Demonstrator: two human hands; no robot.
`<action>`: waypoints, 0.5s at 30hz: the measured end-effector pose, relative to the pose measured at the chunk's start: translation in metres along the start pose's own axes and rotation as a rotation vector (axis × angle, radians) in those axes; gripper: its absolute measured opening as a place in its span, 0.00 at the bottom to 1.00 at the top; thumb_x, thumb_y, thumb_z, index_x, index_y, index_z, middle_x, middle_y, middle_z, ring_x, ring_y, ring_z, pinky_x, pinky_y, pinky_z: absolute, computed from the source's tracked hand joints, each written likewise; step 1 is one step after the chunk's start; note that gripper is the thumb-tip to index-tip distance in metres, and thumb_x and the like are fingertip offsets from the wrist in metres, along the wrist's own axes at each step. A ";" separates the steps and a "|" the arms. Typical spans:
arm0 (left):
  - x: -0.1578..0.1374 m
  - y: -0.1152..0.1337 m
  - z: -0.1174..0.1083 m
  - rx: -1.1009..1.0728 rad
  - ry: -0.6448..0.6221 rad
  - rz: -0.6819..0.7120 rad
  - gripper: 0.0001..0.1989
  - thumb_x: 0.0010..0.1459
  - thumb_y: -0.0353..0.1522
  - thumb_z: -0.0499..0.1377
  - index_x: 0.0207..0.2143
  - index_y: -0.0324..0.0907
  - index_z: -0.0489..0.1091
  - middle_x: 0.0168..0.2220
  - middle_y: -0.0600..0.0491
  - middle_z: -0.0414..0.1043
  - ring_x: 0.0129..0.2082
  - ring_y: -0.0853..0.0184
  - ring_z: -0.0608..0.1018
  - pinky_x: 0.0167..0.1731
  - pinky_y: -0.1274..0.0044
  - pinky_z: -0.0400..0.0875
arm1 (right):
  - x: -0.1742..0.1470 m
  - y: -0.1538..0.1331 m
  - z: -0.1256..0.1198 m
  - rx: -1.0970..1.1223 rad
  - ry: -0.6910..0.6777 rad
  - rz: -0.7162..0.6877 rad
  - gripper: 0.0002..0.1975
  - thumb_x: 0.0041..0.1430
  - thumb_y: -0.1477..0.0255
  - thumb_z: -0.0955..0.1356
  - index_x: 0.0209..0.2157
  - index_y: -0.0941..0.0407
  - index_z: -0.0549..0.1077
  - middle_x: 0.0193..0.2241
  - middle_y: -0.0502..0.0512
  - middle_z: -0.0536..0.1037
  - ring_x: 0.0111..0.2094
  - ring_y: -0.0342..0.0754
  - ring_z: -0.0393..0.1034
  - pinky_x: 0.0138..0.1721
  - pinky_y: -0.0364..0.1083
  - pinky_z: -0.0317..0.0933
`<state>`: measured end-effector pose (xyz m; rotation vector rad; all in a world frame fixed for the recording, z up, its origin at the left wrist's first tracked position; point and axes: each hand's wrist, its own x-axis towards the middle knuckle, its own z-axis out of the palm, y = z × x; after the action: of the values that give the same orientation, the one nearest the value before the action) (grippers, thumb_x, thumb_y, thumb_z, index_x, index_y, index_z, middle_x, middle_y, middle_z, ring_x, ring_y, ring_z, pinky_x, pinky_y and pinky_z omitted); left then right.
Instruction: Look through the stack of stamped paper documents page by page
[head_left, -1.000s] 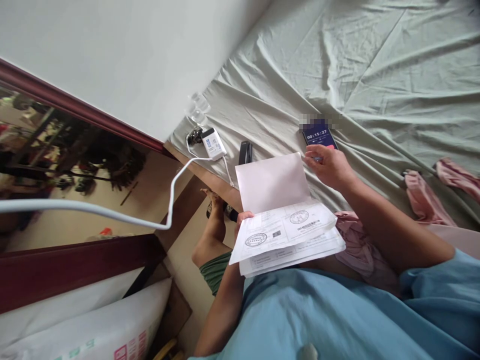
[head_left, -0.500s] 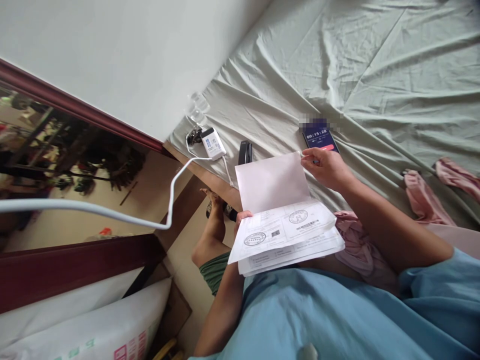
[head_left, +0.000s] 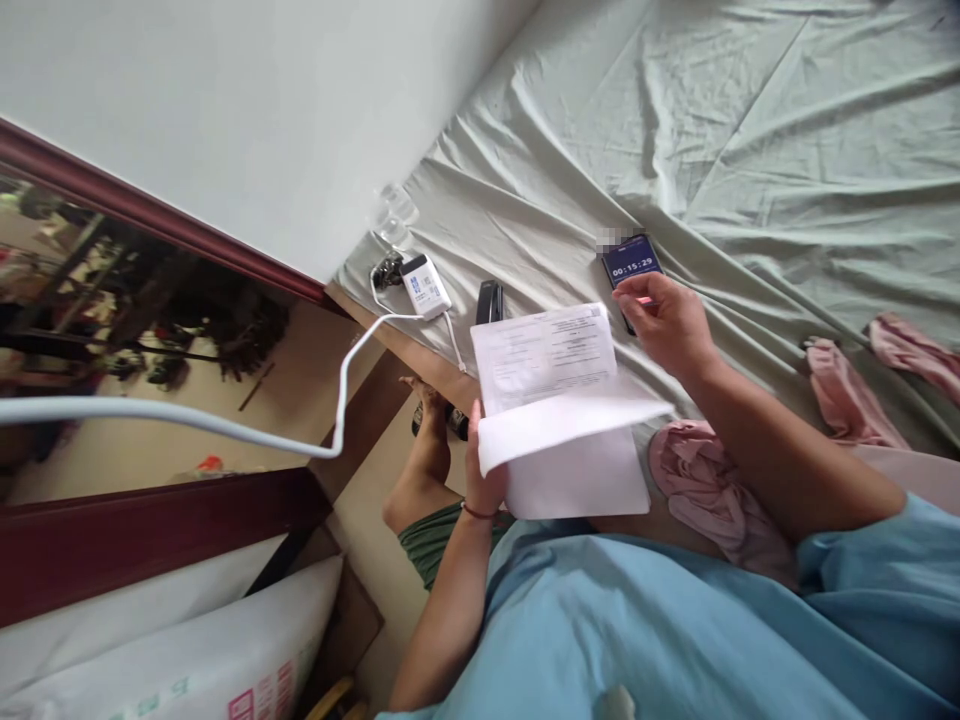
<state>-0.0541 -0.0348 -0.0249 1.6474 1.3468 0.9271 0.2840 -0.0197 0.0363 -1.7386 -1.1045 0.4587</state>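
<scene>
A bundle of printed paper sheets (head_left: 551,350) lies spread over my lap, one page curling up across its middle. My left hand (head_left: 486,470) grips the left edge of the bundle, its fingers partly hidden by the paper. My right hand (head_left: 667,320) is off the paper, to the right of the top sheet, thumb and fingertips pressed together with nothing visible between them. Just behind it, a phone (head_left: 630,258) showing a running timer lies on the bed sheet. A black stapler-like object (head_left: 490,302) rests beyond the top edge of the paper.
A white power adapter (head_left: 427,288) with a white cable (head_left: 345,390) sits near the bed's edge, beside clear plastic containers (head_left: 396,212). Pink cloth (head_left: 697,470) lies to the right of my lap. White sacks (head_left: 225,630) stand at lower left.
The top sheet's printed side now faces up, and the stamped page has given way to a curled one. My right hand has left the paper's corner and moved slightly right.
</scene>
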 end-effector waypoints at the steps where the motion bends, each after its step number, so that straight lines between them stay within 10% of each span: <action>1: -0.004 0.000 0.003 0.011 -0.007 -0.012 0.34 0.66 0.50 0.58 0.66 0.42 0.64 0.64 0.39 0.69 0.66 0.50 0.70 0.66 0.60 0.65 | 0.000 0.000 0.000 0.011 0.020 -0.007 0.08 0.62 0.67 0.69 0.39 0.54 0.79 0.36 0.56 0.84 0.30 0.48 0.74 0.37 0.49 0.68; 6: -0.004 0.005 0.002 0.040 -0.055 -0.072 0.27 0.65 0.55 0.56 0.43 0.41 0.73 0.40 0.46 0.79 0.40 0.61 0.79 0.44 0.70 0.75 | 0.001 -0.003 0.000 0.062 0.060 -0.017 0.07 0.65 0.67 0.68 0.40 0.54 0.77 0.38 0.56 0.83 0.33 0.49 0.75 0.39 0.49 0.68; 15: -0.006 0.020 0.001 -0.095 -0.042 -0.159 0.26 0.60 0.57 0.61 0.36 0.42 0.69 0.33 0.52 0.73 0.33 0.66 0.74 0.37 0.75 0.71 | -0.001 -0.003 -0.002 0.060 -0.008 0.060 0.12 0.69 0.62 0.65 0.46 0.54 0.75 0.39 0.56 0.82 0.39 0.50 0.76 0.43 0.49 0.68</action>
<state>-0.0459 -0.0434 -0.0079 1.4581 1.3627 0.8455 0.2834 -0.0211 0.0399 -1.7224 -1.0362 0.5309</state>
